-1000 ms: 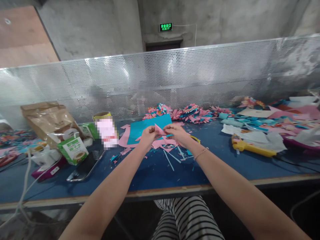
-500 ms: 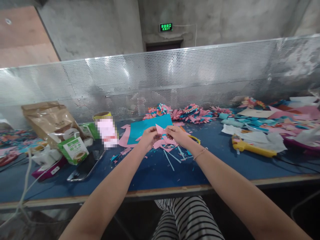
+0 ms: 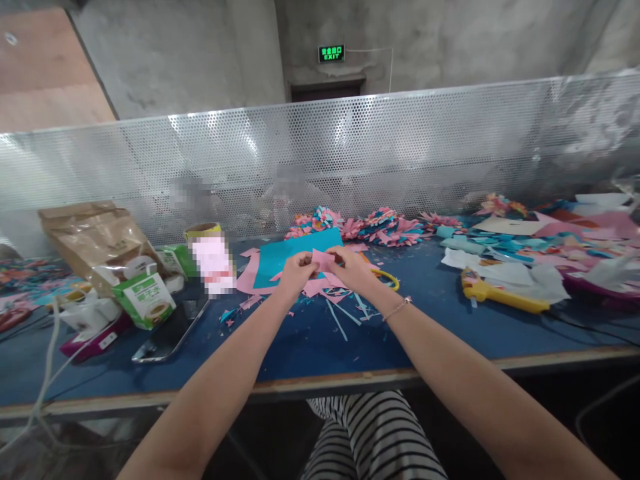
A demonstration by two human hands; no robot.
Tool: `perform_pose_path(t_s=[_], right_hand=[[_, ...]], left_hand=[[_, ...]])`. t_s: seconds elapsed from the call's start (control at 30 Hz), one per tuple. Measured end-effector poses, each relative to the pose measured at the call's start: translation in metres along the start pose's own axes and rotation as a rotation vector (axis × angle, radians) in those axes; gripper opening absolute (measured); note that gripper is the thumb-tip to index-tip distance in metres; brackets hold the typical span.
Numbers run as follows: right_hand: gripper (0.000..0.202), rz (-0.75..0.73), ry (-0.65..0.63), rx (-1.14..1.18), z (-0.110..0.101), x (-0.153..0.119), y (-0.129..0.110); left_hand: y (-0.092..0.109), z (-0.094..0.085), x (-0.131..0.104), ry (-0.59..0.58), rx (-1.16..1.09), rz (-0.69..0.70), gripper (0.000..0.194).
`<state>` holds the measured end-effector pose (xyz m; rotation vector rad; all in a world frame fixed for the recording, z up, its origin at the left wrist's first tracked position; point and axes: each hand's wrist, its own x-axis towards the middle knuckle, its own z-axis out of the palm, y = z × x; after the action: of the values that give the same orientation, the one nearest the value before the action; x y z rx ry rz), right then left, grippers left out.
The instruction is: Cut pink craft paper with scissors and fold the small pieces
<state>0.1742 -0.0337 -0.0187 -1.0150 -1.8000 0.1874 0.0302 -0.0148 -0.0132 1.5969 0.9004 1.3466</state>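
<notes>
A small pink paper piece [image 3: 323, 260] is held up between both hands. My left hand [image 3: 299, 272] pinches its left side, and my right hand [image 3: 347, 268] grips its right side with curled fingers. Beneath and behind them lies a blue sheet [image 3: 280, 255] over a larger pink sheet [image 3: 249, 275]. Pink scraps and thin light-blue strips [image 3: 337, 320] are scattered just below the hands. The yellow handles of what look like scissors [image 3: 393, 279] show beside my right wrist.
Pink and blue paper clusters [image 3: 393, 228] line the perforated metal screen [image 3: 400, 140]. On the right lie a yellow glue gun [image 3: 505, 297] and paper piles; on the left, a brown bag [image 3: 100, 243], green-white carton [image 3: 145, 299] and dark phone [image 3: 170, 333].
The pink piece, earlier a pointed shape tilted upward, now shows a flatter, squarer face. My right hand has turned slightly, its fingers now round the piece's right side.
</notes>
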Motion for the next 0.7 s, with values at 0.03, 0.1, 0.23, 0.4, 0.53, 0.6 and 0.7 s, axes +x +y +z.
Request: perform_pose_path(t_s=[0.03,0.1,0.23,0.4,0.53,0.6,0.7], right_hand=[[0.019,0.031,0.005,0.018,0.0,0.002,0.002],[0.018,0.116,-0.002,0.139,-0.001,0.005,0.006],[0.021,0.28,-0.031,0.507,0.001,0.008,0.013],[0.024,0.312,-0.042,0.57,0.001,0.007,0.013],[0.022,0.277,-0.033,0.537,-0.001,0.006,0.012],[0.023,0.27,-0.025,0.532,-0.002,0.006,0.013],[0.025,0.307,-0.001,0.55,-0.003,0.007,0.013]], left_hand=[[0.002,0.0,0.0,-0.006,-0.022,-0.01,0.012],[0.005,0.001,-0.002,-0.034,-0.092,-0.05,0.019],[0.008,0.002,-0.003,-0.069,-0.214,-0.121,0.021],[0.011,0.003,-0.005,-0.066,-0.244,-0.17,0.021],[0.02,0.002,-0.009,-0.076,-0.281,-0.249,0.029],[0.023,0.001,-0.01,-0.1,-0.331,-0.275,0.028],[0.023,-0.001,-0.009,-0.126,-0.387,-0.302,0.022]])
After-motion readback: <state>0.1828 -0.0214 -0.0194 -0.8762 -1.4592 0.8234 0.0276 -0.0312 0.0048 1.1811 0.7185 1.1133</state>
